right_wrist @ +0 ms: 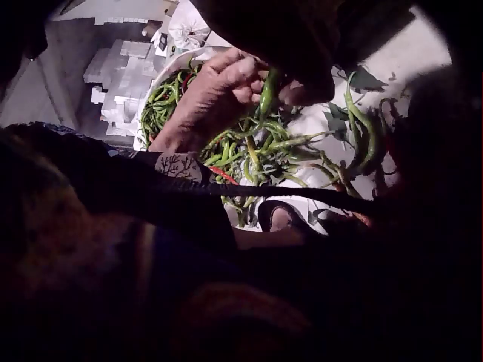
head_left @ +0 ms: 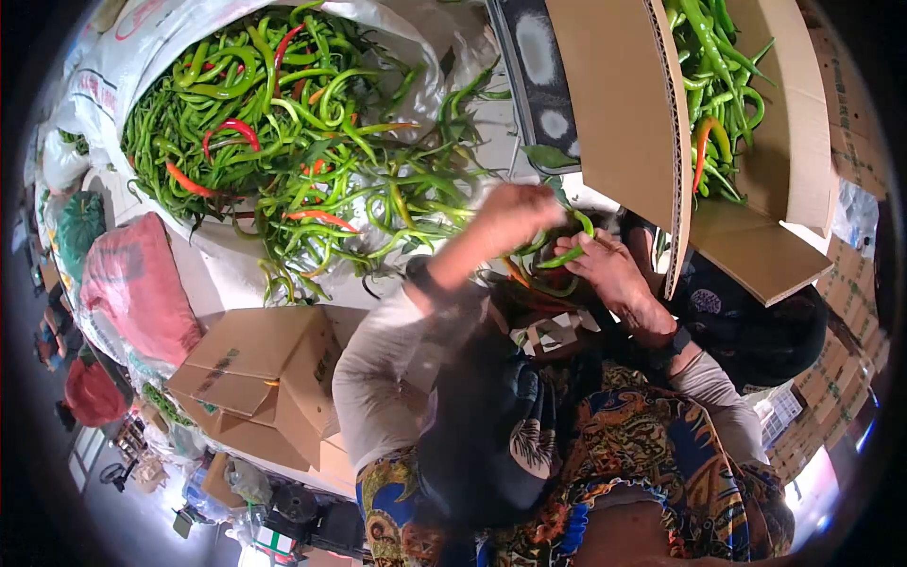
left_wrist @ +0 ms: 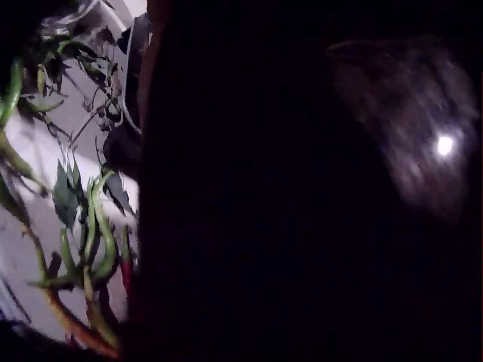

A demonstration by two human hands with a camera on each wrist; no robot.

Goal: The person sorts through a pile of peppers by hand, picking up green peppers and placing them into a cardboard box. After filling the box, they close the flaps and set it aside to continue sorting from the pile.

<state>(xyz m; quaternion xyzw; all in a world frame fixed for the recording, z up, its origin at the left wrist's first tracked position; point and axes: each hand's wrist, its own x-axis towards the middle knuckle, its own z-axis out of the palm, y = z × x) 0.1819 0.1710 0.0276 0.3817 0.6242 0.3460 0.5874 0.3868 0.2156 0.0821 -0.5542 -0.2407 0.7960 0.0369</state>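
Motion blurs the left hand, so I cannot tell its fingers' state; to its right, the right hand pinches a partly hidden green chili.

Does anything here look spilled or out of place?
Yes: peppers lie strewn beyond the white sack, across the table among loose leaves. They look spilled, though perhaps tipped out on purpose.

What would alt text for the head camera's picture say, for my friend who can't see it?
A person's right hand holds a green pepper in its fingers, the blurred left hand close by. To the left spreads a heap of mostly green peppers; at upper right, an open cardboard box holds more peppers.
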